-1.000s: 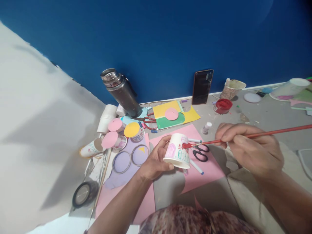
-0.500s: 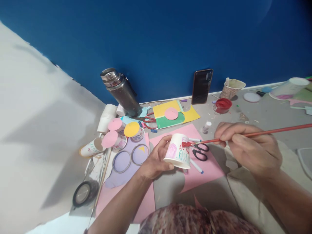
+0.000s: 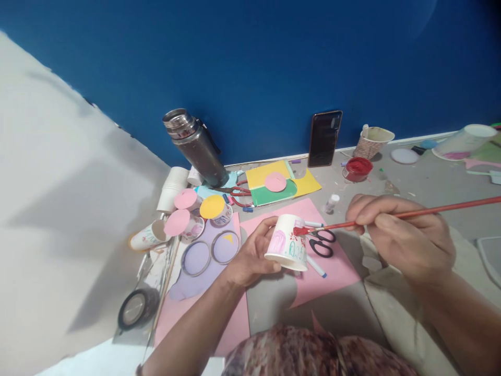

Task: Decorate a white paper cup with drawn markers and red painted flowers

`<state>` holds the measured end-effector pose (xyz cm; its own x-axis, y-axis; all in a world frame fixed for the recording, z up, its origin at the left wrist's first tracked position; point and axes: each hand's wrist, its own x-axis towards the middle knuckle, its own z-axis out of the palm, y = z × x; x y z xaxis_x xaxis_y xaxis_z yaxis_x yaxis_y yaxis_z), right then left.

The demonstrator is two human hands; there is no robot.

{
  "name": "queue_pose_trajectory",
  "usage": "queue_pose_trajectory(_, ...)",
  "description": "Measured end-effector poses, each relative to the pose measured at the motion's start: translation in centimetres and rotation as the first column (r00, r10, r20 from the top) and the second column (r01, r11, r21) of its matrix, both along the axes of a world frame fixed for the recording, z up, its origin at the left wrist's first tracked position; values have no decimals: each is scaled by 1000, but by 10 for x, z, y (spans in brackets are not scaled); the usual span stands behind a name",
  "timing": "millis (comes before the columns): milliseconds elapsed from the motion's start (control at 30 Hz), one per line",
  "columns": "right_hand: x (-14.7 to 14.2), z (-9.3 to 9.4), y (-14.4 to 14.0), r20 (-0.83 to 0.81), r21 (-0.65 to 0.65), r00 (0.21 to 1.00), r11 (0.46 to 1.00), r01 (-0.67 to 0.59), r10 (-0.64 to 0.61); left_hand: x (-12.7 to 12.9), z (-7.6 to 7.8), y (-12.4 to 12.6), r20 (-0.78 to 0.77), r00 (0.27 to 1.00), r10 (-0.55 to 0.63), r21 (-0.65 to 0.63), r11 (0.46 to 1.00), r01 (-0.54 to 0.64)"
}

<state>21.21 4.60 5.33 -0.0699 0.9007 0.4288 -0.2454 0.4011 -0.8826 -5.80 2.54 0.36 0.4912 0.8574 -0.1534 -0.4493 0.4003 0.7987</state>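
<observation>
My left hand (image 3: 253, 256) is closed around a white paper cup (image 3: 278, 245), held tilted with its wide rim toward me. The cup bears pink shapes, green lettering and small red paint marks. In my right hand (image 3: 403, 235) I pinch a long red-handled paintbrush (image 3: 442, 210). Its red-coated bristles touch the side of the cup near the upper right. Below the brush lie black-handled scissors (image 3: 322, 244) and a white marker (image 3: 316, 266) on pink paper (image 3: 340, 277). A tub of red paint (image 3: 358, 169) stands beyond my right hand.
At the back stand a metal flask (image 3: 199, 149) and a phone (image 3: 324, 138) leaning on the blue wall. Decorated cups with paper discs (image 3: 213, 207), two rings (image 3: 195, 259) and black tape (image 3: 133, 309) occupy the left. A patterned cup (image 3: 373, 142) stands back right.
Both hands, the cup and the brush have shifted very slightly to the right in view. The bristles stay against the cup's side.
</observation>
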Motion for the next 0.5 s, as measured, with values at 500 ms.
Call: queue_pose_trajectory(500, 2, 1, -1, 17, 29, 1000, 999, -24, 23, 2, 0, 0, 3, 1000, -7, 14, 1000, 7)
